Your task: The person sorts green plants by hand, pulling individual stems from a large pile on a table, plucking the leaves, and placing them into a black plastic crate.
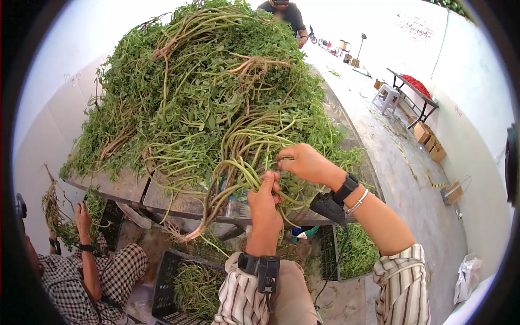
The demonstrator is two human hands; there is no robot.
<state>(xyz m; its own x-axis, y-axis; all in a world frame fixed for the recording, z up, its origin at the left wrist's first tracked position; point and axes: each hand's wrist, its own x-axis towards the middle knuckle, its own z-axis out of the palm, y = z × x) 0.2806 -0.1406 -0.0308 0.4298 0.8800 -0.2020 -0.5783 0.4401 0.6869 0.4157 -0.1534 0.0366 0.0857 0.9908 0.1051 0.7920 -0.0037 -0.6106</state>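
A tall heap of green leafy plants [206,86] with long pale stems and roots covers a table [130,189]. My left hand [264,203] grips a bundle of green stems [238,168] near the table's front edge. My right hand [304,161] pinches a stem of the same bundle just above and right of my left hand. Both wrists carry black strapped devices, and my sleeves are striped.
A seated person in checked clothes [92,271] at lower left holds a small bunch of plants. Black crates of greens [189,281] stand under the table. Another person [284,13] stands beyond the heap. At right are a concrete floor, a stool [389,97], a table with red produce [416,85], and boxes.
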